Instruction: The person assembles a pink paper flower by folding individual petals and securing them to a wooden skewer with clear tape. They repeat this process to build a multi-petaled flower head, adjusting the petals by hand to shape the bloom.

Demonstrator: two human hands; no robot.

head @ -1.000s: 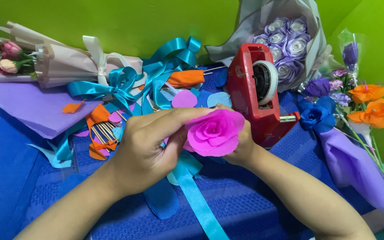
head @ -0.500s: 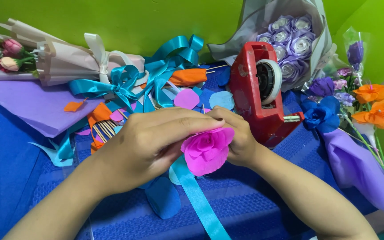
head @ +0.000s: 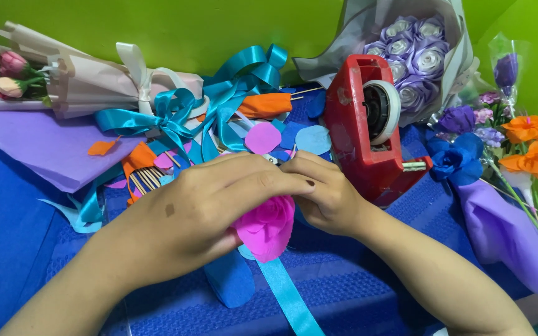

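We hold the pink paper rose (head: 268, 225) over the blue cloth (head: 356, 274), our left hand (head: 194, 214) curled around its petals and our right hand (head: 325, 196) pinching its edge. Squeezing harder may crush the thin petals.

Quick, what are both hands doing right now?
Left hand: closed over the pink paper flower, holding it.
Right hand: closed, pinching the same flower's edge.
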